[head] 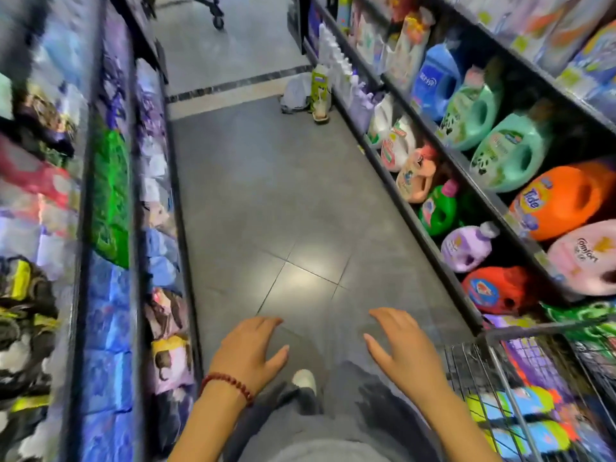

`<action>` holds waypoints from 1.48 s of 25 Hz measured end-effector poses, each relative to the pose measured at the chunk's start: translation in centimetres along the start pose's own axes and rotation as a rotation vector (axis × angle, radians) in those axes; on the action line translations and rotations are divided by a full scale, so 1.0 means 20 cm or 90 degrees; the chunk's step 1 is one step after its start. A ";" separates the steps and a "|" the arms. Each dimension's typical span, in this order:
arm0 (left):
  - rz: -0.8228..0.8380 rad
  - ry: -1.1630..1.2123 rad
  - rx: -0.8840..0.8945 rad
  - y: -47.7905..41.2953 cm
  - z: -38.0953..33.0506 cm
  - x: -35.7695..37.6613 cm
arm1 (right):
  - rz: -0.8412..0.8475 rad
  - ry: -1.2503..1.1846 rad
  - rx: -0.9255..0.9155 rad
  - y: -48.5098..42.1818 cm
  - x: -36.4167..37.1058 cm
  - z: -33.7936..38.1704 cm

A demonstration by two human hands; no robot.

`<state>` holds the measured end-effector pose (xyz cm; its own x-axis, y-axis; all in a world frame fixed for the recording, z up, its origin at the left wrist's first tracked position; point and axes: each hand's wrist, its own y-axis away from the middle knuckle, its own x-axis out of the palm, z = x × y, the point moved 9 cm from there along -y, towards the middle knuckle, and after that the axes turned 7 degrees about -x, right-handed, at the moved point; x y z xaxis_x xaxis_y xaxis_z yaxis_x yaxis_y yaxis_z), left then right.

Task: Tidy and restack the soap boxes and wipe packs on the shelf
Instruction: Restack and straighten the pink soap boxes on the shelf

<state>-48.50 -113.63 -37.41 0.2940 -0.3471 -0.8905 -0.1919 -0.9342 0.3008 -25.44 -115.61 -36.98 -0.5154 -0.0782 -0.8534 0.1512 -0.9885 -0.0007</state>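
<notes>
Left hand (248, 348) and right hand (400, 348) hung spread and empty; blurred soft packs (168, 356), perhaps the wipes, lay just left of the left hand, the nearer one.

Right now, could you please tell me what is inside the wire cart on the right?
Inside the wire cart lie bright packs: purple packs farther back, yellow-green and blue packs nearer. Their labels are blurred, and anything beneath them is covered.

Bright overhead light glares off the floor tiles (313, 261); left shelves (110, 208) motion-blurred, wide-angle edges bowed.
</notes>
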 end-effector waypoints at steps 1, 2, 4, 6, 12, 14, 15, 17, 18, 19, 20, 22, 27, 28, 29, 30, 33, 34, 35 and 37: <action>0.005 -0.008 0.009 -0.10 -0.02 -0.03 | -0.009 0.000 0.022 -0.06 -0.01 -0.04; 0.010 -0.007 0.019 -0.21 -0.04 -0.06 | -0.011 -0.002 0.046 -0.13 -0.02 -0.09; 0.020 -0.003 0.036 -0.46 -0.10 -0.10 | 0.000 -0.005 0.094 -0.28 -0.03 -0.21; 0.015 -0.004 0.051 -0.73 -0.17 -0.16 | 0.001 -0.004 0.114 -0.47 -0.05 -0.33; 0.007 -0.021 0.040 -1.50 -0.34 -0.37 | -0.008 -0.037 0.109 -1.23 -0.25 -0.63; 0.013 -0.020 0.025 -1.67 -0.33 -0.42 | -0.009 -0.037 0.088 -1.45 -0.32 -0.66; 0.015 -0.009 0.014 -1.76 -0.31 -0.45 | -0.010 -0.039 0.083 -1.58 -0.34 -0.69; 0.018 0.003 -0.005 -1.96 -0.28 -0.51 | -0.012 -0.042 0.076 -1.82 -0.38 -0.72; 0.019 0.005 -0.011 -2.07 -0.26 -0.54 | -0.013 -0.041 0.070 -1.95 -0.40 -0.73; 0.019 0.008 -0.018 -2.18 -0.23 -0.57 | -0.011 -0.040 0.065 -2.08 -0.40 -0.75; 0.019 0.010 -0.020 -2.31 -0.21 -0.61 | -0.010 -0.035 0.062 -2.21 -0.41 -0.77; 0.022 0.008 -0.014 -2.55 -0.19 -0.68 | -0.007 -0.019 0.065 -2.45 -0.42 -0.81; 0.018 -0.024 0.059 -3.25 -0.25 -0.98 | -0.032 -0.020 0.138 -2.98 -0.47 -0.94; 0.020 -0.035 0.090 -3.39 -0.30 -1.04 | -0.033 -0.023 0.155 -3.05 -0.48 -0.98; 0.019 -0.042 0.122 -3.52 -0.36 -1.09 | -0.030 -0.025 0.180 -3.12 -0.50 -1.02; 0.019 -0.047 0.145 -3.62 -0.43 -1.14 | -0.028 -0.025 0.208 -3.16 -0.51 -1.06; 0.027 -0.063 0.208 -3.95 -0.65 -1.24 | -0.120 -0.032 0.282 -3.29 -0.65 -1.19; 0.034 -0.074 0.230 -4.06 -0.73 -1.26 | -0.148 -0.028 0.301 -3.34 -0.69 -1.25; 0.042 -0.087 0.253 -4.17 -0.81 -1.28 | -0.164 -0.021 0.322 -3.40 -0.74 -1.30; 0.042 -0.117 0.308 -4.37 -1.00 -1.31 | -0.209 -0.007 0.330 -3.53 -0.86 -1.40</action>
<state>-20.81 -24.55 -33.47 0.1053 -0.3427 -0.9335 -0.6281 -0.7507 0.2047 -3.61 -40.87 -36.92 -0.4746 0.2424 -0.8461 -0.4454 -0.8953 -0.0067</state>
